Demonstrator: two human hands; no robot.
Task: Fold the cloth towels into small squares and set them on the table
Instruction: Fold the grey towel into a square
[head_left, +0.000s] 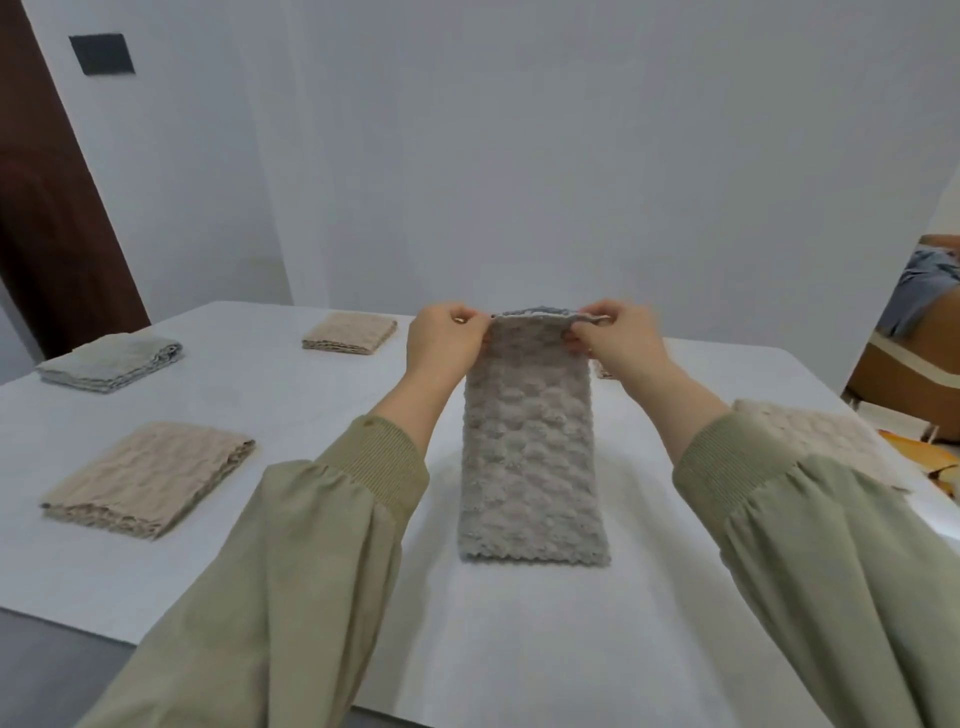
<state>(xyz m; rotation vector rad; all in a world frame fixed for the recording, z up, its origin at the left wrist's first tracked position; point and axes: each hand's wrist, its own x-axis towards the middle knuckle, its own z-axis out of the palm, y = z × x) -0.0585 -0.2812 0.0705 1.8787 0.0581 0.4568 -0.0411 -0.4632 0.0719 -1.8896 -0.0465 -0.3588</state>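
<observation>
with left hand (441, 338) and right hand (621, 335) each pinching 1 top corner of the grey towel (530, 452), its lower edge on the counter (322, 415), keep corners level and lower them evenly onto that edge.

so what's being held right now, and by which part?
The grey towel, by its top edge: the left hand pinches the top left corner, the right hand the top right corner.

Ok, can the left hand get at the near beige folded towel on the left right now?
Probably not yet: the left hand pinches the grey towel, though nothing blocks the beige towel.
</observation>
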